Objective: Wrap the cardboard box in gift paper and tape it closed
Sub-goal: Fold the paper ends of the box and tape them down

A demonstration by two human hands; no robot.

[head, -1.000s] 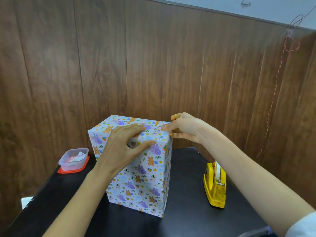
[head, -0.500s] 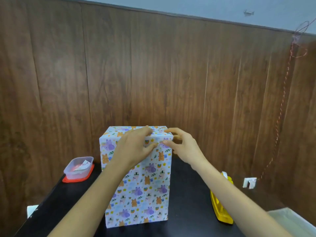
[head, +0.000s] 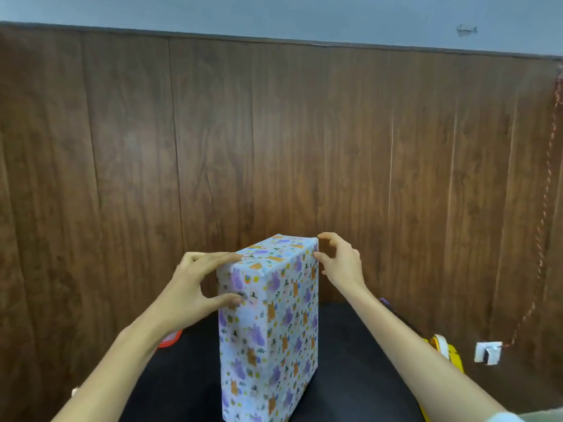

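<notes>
The box [head: 274, 330], wrapped in pale gift paper with purple and orange animal prints, stands upright on the black table [head: 350, 382], one vertical corner turned toward me. My left hand [head: 189, 287] grips its upper left corner, fingers over the top edge and thumb on the left face. My right hand [head: 341, 263] holds the upper right corner, its thumb on the right edge and its fingers curled at the far corner. The yellow tape dispenser [head: 451, 354] sits to the right, partly hidden behind my right forearm.
A red-lidded container [head: 170, 341] peeks out behind my left forearm. A wood-panelled wall [head: 304, 147] stands close behind the table. A small white fitting [head: 487, 353] with a red twisted cord hangs at the right.
The box has turned on the table so a vertical corner faces me. My left hand moved from the top front edge to the left corner. The view has tilted upward.
</notes>
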